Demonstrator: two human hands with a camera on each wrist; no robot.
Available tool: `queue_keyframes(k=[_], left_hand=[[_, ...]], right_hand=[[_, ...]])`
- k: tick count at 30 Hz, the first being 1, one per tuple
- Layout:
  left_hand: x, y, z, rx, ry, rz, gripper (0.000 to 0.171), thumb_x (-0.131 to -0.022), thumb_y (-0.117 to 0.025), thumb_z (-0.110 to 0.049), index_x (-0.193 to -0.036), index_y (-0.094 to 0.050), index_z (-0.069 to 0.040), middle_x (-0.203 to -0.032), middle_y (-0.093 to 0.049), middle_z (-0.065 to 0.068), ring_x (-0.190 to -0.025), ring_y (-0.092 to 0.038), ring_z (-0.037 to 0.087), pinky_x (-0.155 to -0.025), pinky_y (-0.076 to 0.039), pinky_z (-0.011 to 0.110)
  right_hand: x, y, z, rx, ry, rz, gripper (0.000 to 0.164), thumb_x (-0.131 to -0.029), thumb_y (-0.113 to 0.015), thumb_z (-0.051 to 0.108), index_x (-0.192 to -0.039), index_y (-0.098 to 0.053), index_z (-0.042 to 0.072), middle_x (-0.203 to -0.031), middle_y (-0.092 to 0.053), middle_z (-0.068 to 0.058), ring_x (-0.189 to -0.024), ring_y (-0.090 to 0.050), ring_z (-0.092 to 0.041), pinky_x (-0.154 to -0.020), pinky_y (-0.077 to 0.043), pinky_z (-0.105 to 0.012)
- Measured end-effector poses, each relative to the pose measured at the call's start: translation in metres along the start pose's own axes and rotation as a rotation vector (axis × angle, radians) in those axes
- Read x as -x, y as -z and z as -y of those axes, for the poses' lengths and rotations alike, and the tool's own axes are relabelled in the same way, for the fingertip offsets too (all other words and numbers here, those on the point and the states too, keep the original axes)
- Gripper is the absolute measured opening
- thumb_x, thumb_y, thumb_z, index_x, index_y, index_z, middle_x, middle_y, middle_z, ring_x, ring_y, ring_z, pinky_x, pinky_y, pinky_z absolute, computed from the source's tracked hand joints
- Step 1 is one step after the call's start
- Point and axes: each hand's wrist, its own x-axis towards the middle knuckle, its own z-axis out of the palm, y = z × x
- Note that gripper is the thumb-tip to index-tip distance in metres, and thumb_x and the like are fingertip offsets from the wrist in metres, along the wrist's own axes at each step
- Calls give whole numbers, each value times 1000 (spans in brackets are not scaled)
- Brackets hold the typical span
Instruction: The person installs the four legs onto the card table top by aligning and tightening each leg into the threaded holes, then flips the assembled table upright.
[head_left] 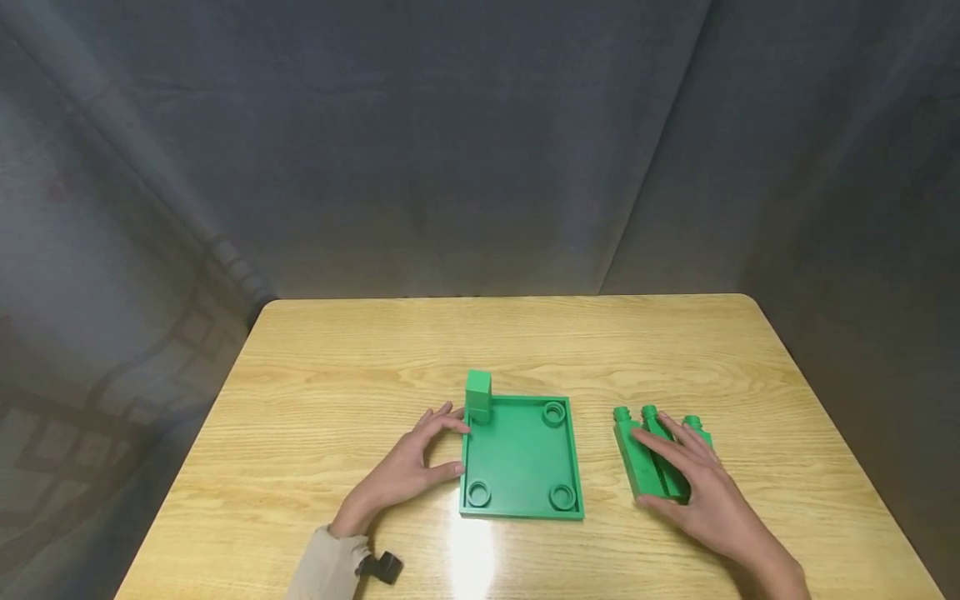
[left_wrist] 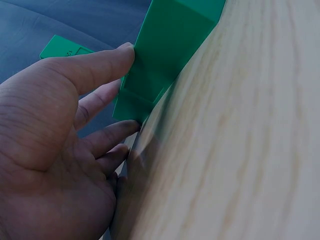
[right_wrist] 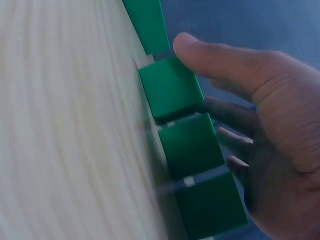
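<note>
A square green tray-like board (head_left: 520, 458) lies on the table, with round threaded-looking sockets at three corners. At its far left corner a green square leg (head_left: 478, 390) stands upright. My left hand (head_left: 405, 468) is at the board's left side, its thumb (left_wrist: 107, 62) touching the green edge and its fingers loosely bent. Three more green legs (head_left: 637, 458) with knobbed ends lie side by side to the right. Over them is my right hand (head_left: 701, 493), fingers spread across their tops; its thumb lies by the near end of the leftmost leg (right_wrist: 172, 87).
The wooden table (head_left: 360, 350) has rounded far corners. Dark grey curtains (head_left: 465, 150) hang behind it and on both sides. A black strap device (head_left: 386, 567) sits on the left wrist, below a beige sleeve (head_left: 327, 567).
</note>
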Motion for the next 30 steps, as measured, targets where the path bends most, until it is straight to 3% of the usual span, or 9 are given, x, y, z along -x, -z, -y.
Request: queue_keyframes(k=[8,10,13,16,21,24,30], left_hand=[[1,0,0,7,-4,-2,49,-97,-86,-24,-142,-65,-25,-174,-46,9,-168,-20,47,-131,-4,79],[1,0,0,8,-8,-3,49,-97,-86,-25,-142,-65,-25,-174,-47,10,-168,-20,47,-131,-4,79],[1,0,0,8,-11,-3,49,-98,-86,-26,-142,-65,-24,-173,-47,10,-168,-20,47,-131,-4,79],[1,0,0,5,-9,-3,49,-97,-86,-26,-142,-65,-24,-173,-47,10,-168,-20,47,-131,-4,79],[0,0,1,-1,-13,-4,50,-97,-86,-25,-142,-65,-24,-173,-47,10,-168,-21,47,-132,-4,77],[0,0,0,-1,-13,-5,50,-97,-86,-25,-142,-65,-24,-173,-47,10,-168,-21,46,-133,-4,77],[0,0,0,-4,-8,-5,49,-97,-86,-25,-141,-65,-25,-174,-47,9,-168,-20,46,-132,-4,78]], right_hand=[[-2,-11,3,57,95,-43,89,-79,-101,19,-159,-61,22,-158,-64,-15,-169,-24,-23,-133,-17,-75],[-3,-11,3,60,110,-71,92,-75,-103,17,-158,-62,20,-155,-65,-17,-167,-28,-29,-129,-20,-79],[-4,-11,2,92,122,-127,96,-68,-106,21,-155,-65,18,-145,-68,-15,-153,-43,-42,-124,-29,-77],[-5,-11,0,152,133,-185,92,-70,-105,42,-151,-68,17,-130,-72,-11,-134,-52,-44,-115,-36,-70],[-5,-13,-3,234,172,-237,91,-86,-77,81,-149,-70,16,-113,-76,-7,-121,-55,-39,-117,-33,-62],[-6,-15,-1,275,197,-240,94,-88,-68,87,-149,-70,17,-107,-78,-6,-117,-57,-38,-122,-31,-63],[-8,-19,1,371,235,-227,99,-90,-57,93,-149,-69,15,-100,-78,-12,-111,-59,-37,-118,-31,-71]])
